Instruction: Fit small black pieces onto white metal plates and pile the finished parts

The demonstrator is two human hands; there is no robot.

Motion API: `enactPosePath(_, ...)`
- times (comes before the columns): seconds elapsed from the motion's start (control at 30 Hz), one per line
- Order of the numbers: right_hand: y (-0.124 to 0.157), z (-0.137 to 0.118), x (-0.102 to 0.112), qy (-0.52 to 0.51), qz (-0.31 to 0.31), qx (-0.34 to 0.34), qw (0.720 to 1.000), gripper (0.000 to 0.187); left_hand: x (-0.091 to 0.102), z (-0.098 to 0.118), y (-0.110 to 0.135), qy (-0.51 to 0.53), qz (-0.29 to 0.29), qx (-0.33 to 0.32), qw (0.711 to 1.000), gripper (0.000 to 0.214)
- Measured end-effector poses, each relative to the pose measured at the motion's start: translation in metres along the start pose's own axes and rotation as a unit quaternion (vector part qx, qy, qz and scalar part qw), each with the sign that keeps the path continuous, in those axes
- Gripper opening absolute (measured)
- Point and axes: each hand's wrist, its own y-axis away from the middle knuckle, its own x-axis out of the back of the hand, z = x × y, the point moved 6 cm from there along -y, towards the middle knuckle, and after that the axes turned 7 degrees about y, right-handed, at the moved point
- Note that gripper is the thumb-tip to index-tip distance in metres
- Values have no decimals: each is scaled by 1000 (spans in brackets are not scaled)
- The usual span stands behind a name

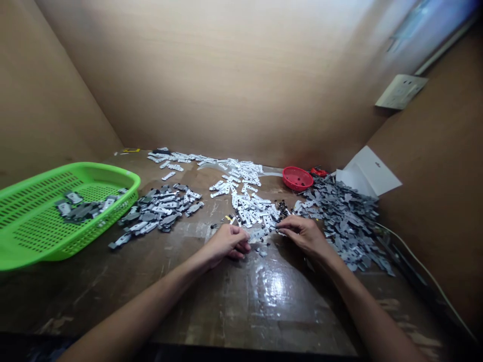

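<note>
My left hand (230, 242) is closed, thumb against curled fingers, at the end of a pale grey, flat plastic piece (257, 234) that points toward my other hand. My right hand (302, 232) pinches at the piece's right side; whatever sits between thumb and forefinger is too small to make out. Just beyond both hands lies a heap of flat white plastic pieces (252, 207). Small black wheel-like parts (282, 207) are scattered beside that heap, near my right fingertips. A few tiny bits (262, 253) rest on the table between the hands.
A green plastic basket (41, 251) at left holds several grey-and-white pieces. Beside it is a pile of similar pieces (162, 206). Grey flat pieces (347, 216) are heaped at right, by a red bowl (297, 179) and white card (372, 171). Wooden panels (226, 80) enclose the table (211, 311).
</note>
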Motion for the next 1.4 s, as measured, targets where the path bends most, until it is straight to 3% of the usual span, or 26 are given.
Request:
enactPosePath(0.3,1,8,1,6,10,-60,998,20,1,-1,-1,-10,1,-5,1000,28)
enactPosePath(0.5,2,-6,-2,-16,47,-56,997,16,0,-2,-2,-25,12,-4,1000,29)
enactPosePath(0.77,-4,-56,-31,16,38,63,997,11,1,-5,-5,-31,13,-15,999,29)
enactPosePath(0.97,-2,-56,-43,42,31,77,996,16,0,-3,-3,-21,11,-19,1000,26)
enactPosePath(1.4,1,-57,-41,51,37,86,994,13,0,-3,-2,-18,13,-15,1000,28)
